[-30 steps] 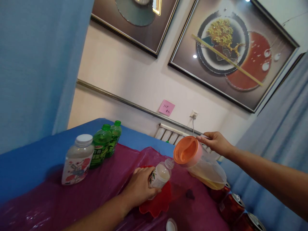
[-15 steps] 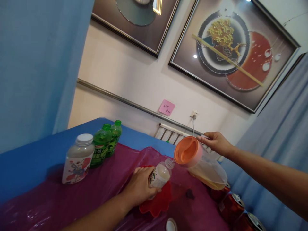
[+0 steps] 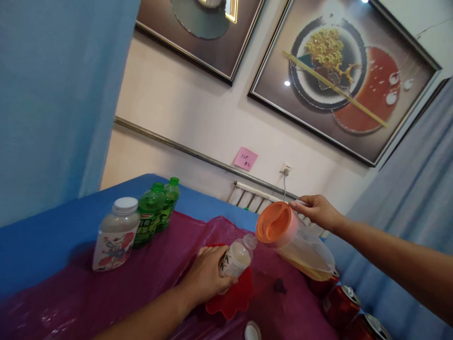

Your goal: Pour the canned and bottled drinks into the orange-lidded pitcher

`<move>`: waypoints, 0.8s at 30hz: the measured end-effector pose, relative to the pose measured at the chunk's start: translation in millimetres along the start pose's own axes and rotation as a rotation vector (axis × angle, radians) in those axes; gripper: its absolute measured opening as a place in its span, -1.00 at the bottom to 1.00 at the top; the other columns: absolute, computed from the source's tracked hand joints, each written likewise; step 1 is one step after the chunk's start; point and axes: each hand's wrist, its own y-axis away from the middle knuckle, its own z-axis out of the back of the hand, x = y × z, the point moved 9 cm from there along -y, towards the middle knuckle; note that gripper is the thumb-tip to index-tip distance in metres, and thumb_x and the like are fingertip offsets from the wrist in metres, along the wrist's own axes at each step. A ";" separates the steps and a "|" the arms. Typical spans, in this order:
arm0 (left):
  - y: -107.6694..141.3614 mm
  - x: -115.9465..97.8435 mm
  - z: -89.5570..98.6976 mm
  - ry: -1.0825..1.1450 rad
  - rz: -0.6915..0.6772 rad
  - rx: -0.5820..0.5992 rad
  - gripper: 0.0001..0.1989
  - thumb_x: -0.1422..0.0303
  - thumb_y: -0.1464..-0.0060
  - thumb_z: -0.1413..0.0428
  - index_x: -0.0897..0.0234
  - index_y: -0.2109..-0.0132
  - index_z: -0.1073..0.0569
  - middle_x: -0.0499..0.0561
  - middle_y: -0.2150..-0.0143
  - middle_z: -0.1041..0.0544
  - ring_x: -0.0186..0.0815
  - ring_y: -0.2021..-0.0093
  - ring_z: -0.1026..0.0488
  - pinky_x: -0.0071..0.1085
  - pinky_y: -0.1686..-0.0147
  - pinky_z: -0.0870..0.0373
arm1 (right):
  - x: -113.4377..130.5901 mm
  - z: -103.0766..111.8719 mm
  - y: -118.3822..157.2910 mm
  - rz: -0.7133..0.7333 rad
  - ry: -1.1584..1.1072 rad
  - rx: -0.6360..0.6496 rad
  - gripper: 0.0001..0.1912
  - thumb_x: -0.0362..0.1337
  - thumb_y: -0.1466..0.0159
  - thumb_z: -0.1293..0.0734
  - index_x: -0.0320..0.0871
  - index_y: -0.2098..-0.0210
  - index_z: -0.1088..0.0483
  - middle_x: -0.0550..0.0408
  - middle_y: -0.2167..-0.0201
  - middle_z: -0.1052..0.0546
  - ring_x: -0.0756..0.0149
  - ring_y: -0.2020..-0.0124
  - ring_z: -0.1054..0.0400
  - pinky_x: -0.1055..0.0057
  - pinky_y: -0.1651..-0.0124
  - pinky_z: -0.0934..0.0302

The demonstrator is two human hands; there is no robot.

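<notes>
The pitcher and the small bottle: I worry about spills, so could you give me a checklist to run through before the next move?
1. Grip of the right hand on the pitcher, at its handle: ok.
2. Grip of the left hand around the small bottle: ok.
3. Bottle's mouth uncapped: ok.
4. Bottle upright: not ok; it leans toward the pitcher.
5. Orange lid on the pitcher: ok.
6. Bottle's base resting on the red dish: cannot tell; the hand hides it.
</notes>
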 end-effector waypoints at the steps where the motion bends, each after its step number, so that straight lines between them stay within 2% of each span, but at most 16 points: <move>1: 0.0 -0.2 -0.3 0.000 -0.005 0.001 -0.45 0.17 0.20 -0.34 0.11 -0.01 -0.49 0.01 0.01 -0.60 -0.08 -0.03 -0.46 -0.24 -0.08 -0.19 | 0.7 0.2 0.2 0.004 -0.004 0.000 -0.33 0.39 -0.03 -0.34 -0.11 0.61 -0.20 0.27 0.66 -0.06 0.46 0.59 0.06 0.46 0.57 0.12; 5: -0.3 0.0 -1.8 -0.002 0.000 0.026 -0.46 0.15 0.20 -0.34 0.10 0.00 -0.50 0.00 0.01 -0.60 -0.06 -0.03 -0.46 -0.25 -0.07 -0.20 | 1.1 0.2 0.9 -0.005 -0.016 -0.001 -0.33 0.39 -0.03 -0.35 -0.11 0.61 -0.22 0.27 0.67 -0.07 0.46 0.60 0.06 0.46 0.58 0.10; 24: -0.1 1.1 -0.4 -0.010 0.002 -0.009 -0.43 0.17 0.21 -0.35 0.13 -0.02 -0.50 -0.01 0.01 -0.60 -0.08 -0.03 -0.46 -0.24 -0.07 -0.20 | -2.1 0.9 0.6 -0.015 0.012 0.001 -0.33 0.41 -0.03 -0.33 -0.10 0.61 -0.19 0.26 0.65 -0.06 0.45 0.59 0.05 0.45 0.56 0.10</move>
